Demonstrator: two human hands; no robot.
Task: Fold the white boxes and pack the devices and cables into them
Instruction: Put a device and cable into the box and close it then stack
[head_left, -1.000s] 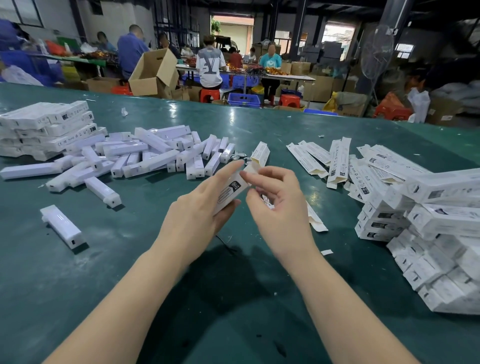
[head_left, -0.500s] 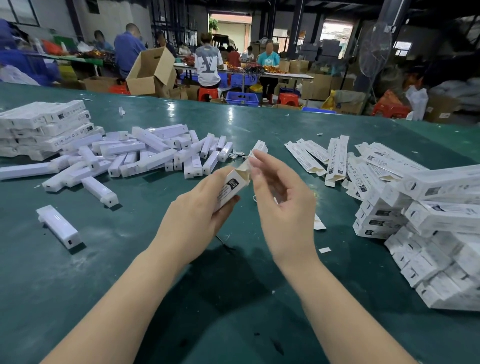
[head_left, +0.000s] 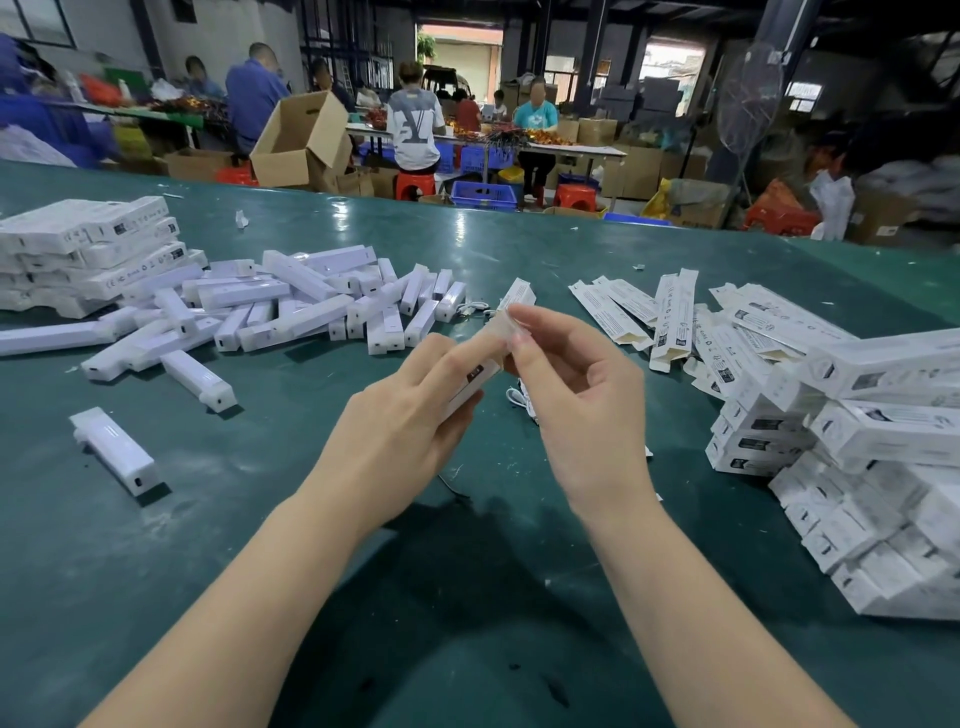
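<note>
My left hand grips a small white box above the middle of the green table. My right hand pinches the box's open end flap between thumb and forefinger. A white cable lies on the table just beyond my right hand. Several white devices lie in a loose heap at the left. One device lies alone near the left front.
Flat unfolded boxes lie at the right middle. Stacked white boxes fill the right side, and another stack stands at the far left. Beyond the table, people sit at other benches among cardboard cartons.
Both hands have lifted the box a little. My right hand has moved from the box's side up to its end flap and now pinches it.
</note>
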